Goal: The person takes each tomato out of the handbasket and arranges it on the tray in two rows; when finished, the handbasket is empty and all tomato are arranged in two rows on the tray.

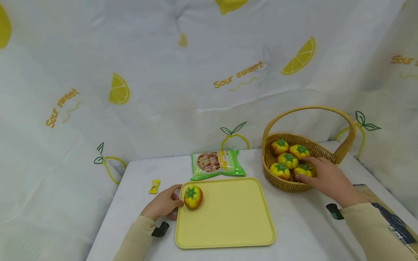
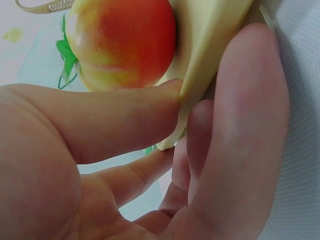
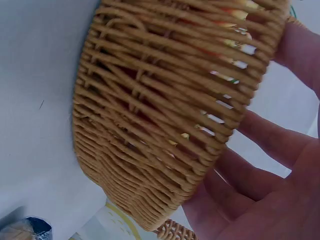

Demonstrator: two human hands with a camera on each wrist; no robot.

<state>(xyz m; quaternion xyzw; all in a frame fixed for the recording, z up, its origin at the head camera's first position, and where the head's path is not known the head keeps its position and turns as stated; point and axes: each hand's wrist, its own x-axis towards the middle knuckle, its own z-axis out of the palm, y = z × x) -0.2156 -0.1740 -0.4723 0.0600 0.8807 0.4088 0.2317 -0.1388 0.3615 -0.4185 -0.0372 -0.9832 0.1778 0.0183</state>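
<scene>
Right fingers (image 3: 270, 137) partly behind basket (image 3: 165, 110)

The backdrop (image 1: 169, 90) bears "Sour sweet" 3 times, 1 cut off.

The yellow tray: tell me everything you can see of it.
The tray is pale yellow, roughly rectangular with rounded corners and a raised rim, and looks like smooth plastic. It sits face up on the white table, in front of the green-edged packet; whether those two touch is unclear. One red-and-yellow fruit with green leaves rests near its far left corner. The left hand's grip is on its left edge, thumb at the rim; whether that edge is lifted cannot be told.
</scene>
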